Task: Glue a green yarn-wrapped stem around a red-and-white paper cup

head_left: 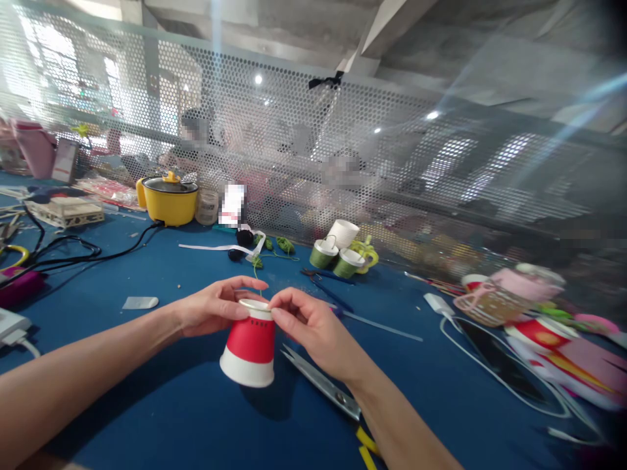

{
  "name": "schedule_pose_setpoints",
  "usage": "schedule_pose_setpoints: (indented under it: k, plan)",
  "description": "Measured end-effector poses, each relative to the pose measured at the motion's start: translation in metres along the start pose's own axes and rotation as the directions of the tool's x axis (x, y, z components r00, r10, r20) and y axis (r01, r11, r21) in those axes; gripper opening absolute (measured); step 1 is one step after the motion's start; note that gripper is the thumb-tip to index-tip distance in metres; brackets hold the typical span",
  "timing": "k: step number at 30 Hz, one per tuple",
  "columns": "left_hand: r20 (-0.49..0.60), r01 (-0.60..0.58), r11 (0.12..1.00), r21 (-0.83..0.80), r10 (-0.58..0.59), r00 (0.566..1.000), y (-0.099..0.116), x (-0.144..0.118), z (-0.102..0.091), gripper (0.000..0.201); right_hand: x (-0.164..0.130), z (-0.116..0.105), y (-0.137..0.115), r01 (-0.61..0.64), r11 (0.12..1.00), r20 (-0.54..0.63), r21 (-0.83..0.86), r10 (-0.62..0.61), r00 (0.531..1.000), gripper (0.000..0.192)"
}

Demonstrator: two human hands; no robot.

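A red and white paper cup (249,349) is held upside down just above the blue bench (147,391), near its near edge, tilted slightly with its wide mouth lowest. The narrow base of the cup is pinched from one side by the left hand (213,307), thumb and fingers closed on the rim, and from the other by the right hand (313,329), whose fingertips (279,310) are pressed to the same rim (both grips are thus closed on the cup). A pair of scissors (323,382) is laid flat on the bench just beside the cup, partly under the right wrist. Further back, toward the far edge, green paper cups (337,258) are grouped beside a yellow cooking pot (169,199), with a black cable (98,254) trailing toward the left edge. A perforated metal screen (392,163) is set along the far edge.
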State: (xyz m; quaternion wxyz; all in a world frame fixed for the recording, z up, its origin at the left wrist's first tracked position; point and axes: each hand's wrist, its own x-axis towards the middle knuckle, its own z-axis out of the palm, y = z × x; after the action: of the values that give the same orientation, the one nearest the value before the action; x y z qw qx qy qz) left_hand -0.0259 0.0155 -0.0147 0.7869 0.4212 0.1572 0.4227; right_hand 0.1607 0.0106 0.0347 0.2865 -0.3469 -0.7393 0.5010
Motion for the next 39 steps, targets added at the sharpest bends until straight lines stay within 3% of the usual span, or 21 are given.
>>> schedule_pose_setpoints:
  k: [7,24,39]
  plan:
    - [-0.048,0.012,1.0,-0.02,-0.013,0.999,-0.003,0.002,0.001,0.054,0.003,-0.002,0.009,0.003,1.0,-0.062,0.008,-0.003,0.998,0.013]
    - [-0.065,-0.066,0.997,-0.041,0.063,0.996,-0.008,0.005,-0.008,0.048,0.008,-0.002,0.022,-0.009,1.0,-0.041,-0.001,0.009,0.999,0.016]
    - [-0.132,-0.064,0.997,-0.052,0.057,0.99,-0.009,0.005,-0.005,0.043,0.009,-0.002,0.025,-0.008,1.0,-0.045,-0.023,0.007,0.999,0.013]
